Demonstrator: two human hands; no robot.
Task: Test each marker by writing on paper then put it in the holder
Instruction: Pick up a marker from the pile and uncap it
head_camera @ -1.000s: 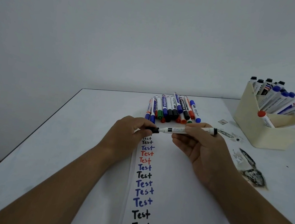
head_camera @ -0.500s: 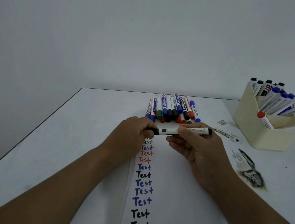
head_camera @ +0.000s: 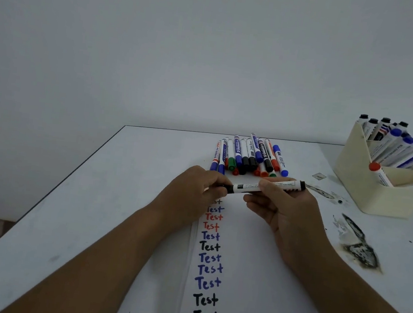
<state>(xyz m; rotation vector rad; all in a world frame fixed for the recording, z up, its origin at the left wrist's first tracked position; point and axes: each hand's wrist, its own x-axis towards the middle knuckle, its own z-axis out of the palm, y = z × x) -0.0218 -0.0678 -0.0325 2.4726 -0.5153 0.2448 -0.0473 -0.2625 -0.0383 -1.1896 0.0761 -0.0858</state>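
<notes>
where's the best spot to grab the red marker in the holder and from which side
Take the red marker by its red cap end, which sticks up above the front compartment of the holder. It leans up and to the left, so come from above and pull along that slant. Its barrel sits low inside.

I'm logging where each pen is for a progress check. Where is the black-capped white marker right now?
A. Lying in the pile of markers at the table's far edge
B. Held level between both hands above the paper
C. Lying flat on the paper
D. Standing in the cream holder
B: the black-capped white marker is level, the left hand gripping its cap end and the right hand its barrel, above the white paper.
</notes>
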